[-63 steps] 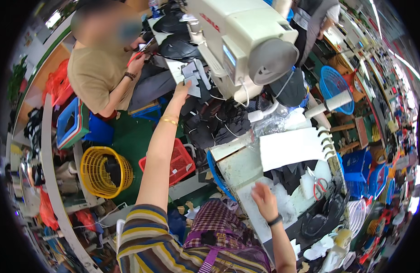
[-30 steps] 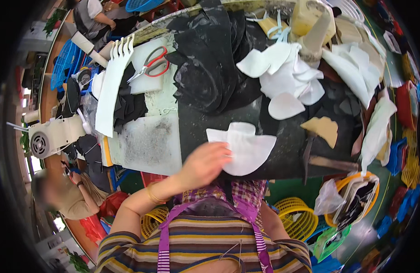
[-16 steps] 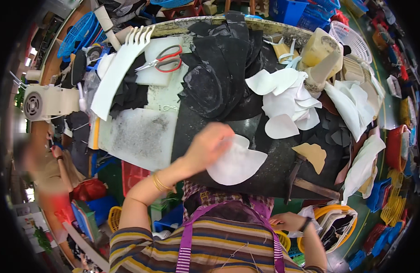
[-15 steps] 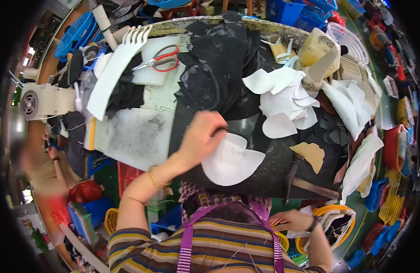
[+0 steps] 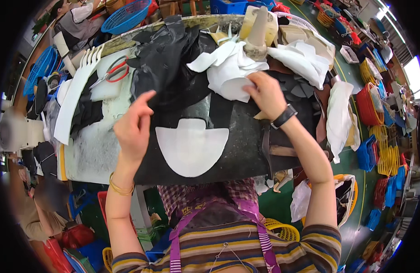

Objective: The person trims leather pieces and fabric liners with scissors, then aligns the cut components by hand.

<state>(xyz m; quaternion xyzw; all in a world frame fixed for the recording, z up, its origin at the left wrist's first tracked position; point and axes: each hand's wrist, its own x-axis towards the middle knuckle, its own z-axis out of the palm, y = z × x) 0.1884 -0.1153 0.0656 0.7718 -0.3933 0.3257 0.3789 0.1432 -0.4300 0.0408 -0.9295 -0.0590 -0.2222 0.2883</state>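
Observation:
A white half-round cut piece [image 5: 191,152] with a square tab at its top lies flat on the black work surface [image 5: 246,132] in front of me. To its left, my left hand [image 5: 133,129] hovers with the index finger stretched out and the thumb apart; I see nothing in it. My right hand [image 5: 268,94] is at the pile of white cut pieces [image 5: 228,61]. Its thumb and fingers pinch the edge of a rounded white piece [image 5: 235,86] on the pile's near side.
Red-handled scissors [image 5: 115,73] and a long white slotted strip [image 5: 75,98] lie at the left. Black sheets [image 5: 166,63] are heaped at the back. A hammer [image 5: 282,150] lies right of the half-round piece. A yellowish block [image 5: 268,27] stands behind the white pile.
My left hand has drawn away leftward from the half-round piece, which now lies with its tab pointing away from me. My right hand has risen from below the table edge to the white pile.

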